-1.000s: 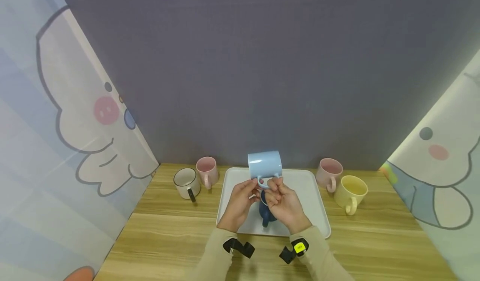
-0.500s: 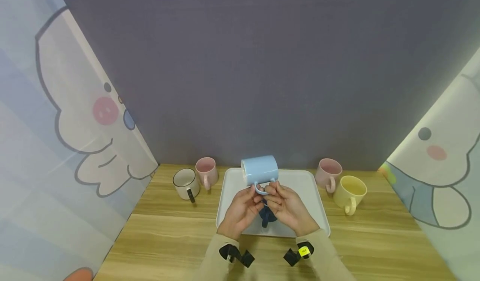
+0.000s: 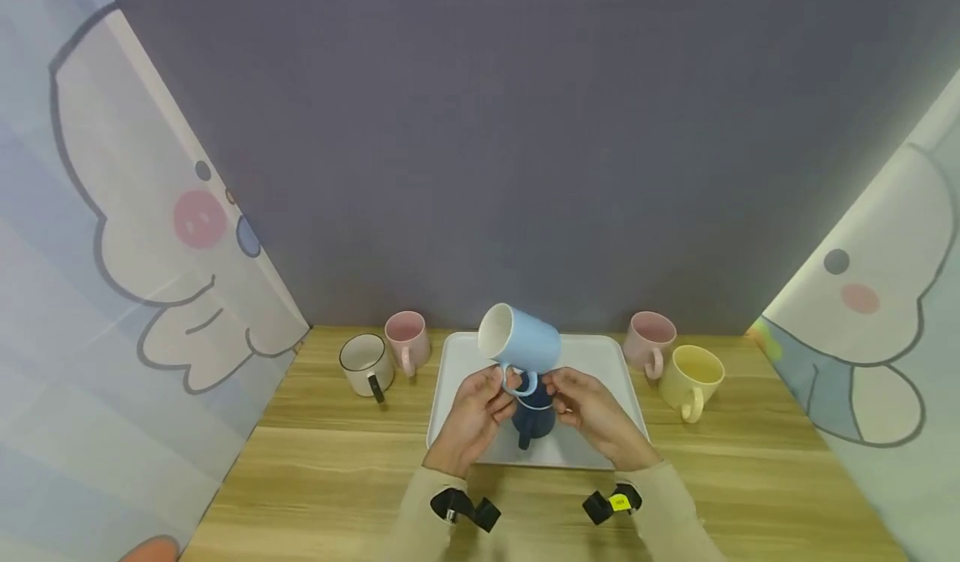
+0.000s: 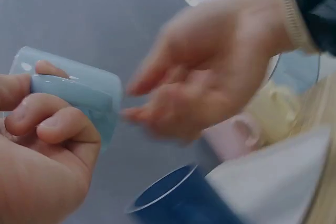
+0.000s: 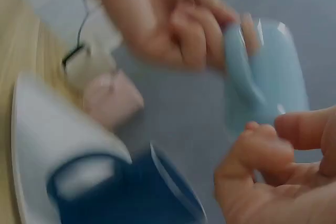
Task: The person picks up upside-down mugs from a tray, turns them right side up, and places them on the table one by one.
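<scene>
My left hand (image 3: 472,418) holds a light blue mug (image 3: 531,342) by its handle, pinching it between thumb and fingers. The mug is tipped on its side in the air, its white inside facing left and its handle downward. My right hand (image 3: 598,412) is just by the mug's base; its fingers are loosely bent, and in the left wrist view a small gap shows between the fingertips (image 4: 131,113) and the mug. Below them a navy blue mug (image 3: 534,420) stands upright on a white tray (image 3: 448,374), partly hidden by the raised mug.
On the wooden table (image 3: 330,462), left of the tray, are a white mug with black handle (image 3: 367,363) and a pink mug (image 3: 408,342). To its right stand another pink mug (image 3: 649,341) and a yellow mug (image 3: 692,378). A grey wall (image 3: 465,145) rises behind.
The light blue mug has turned so its opening shows at the left. My right hand has drawn away from its handle toward the right; my left hand still holds the handle.
</scene>
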The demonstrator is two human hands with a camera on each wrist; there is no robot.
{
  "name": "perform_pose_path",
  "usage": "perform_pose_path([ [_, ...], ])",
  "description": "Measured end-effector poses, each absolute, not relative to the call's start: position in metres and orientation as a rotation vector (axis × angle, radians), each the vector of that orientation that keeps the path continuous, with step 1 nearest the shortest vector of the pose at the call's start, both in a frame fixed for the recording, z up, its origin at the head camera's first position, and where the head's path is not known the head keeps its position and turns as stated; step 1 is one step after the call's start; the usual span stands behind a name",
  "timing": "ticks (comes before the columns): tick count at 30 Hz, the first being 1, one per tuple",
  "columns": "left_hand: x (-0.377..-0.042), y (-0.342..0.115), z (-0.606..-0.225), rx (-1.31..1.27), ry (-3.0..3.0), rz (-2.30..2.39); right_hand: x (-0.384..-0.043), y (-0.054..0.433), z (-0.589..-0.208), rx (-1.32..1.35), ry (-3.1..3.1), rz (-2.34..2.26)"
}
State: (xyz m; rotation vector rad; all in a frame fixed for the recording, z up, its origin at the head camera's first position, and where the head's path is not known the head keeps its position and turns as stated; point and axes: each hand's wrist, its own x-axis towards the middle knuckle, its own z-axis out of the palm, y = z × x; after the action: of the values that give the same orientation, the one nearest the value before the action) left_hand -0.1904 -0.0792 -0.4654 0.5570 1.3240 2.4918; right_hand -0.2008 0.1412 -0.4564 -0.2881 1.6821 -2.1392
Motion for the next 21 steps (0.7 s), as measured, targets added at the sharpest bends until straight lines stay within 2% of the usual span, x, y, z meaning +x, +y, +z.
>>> perform_pose_path([
  [4, -0.192, -0.098, -0.463, 0.571, 1.601, 2.468, -0.205, 0.167, -0.467, -0.021, 2.205, -1.984],
  [7, -0.192, -0.113, -0.463, 0.487, 1.787, 2.440, -0.208, 0.194, -0.481, 0.073, 2.563, -1.723],
  [13, -0.187, -0.139, -0.467, 0.255, 1.970, 2.398, -0.209, 0.234, -0.515, 0.051, 2.867, -1.231],
  [21, -0.180, -0.166, -0.473, 0.081, 2.280, 2.279, -0.214, 0.256, -0.546, -0.028, 2.883, -1.060],
])
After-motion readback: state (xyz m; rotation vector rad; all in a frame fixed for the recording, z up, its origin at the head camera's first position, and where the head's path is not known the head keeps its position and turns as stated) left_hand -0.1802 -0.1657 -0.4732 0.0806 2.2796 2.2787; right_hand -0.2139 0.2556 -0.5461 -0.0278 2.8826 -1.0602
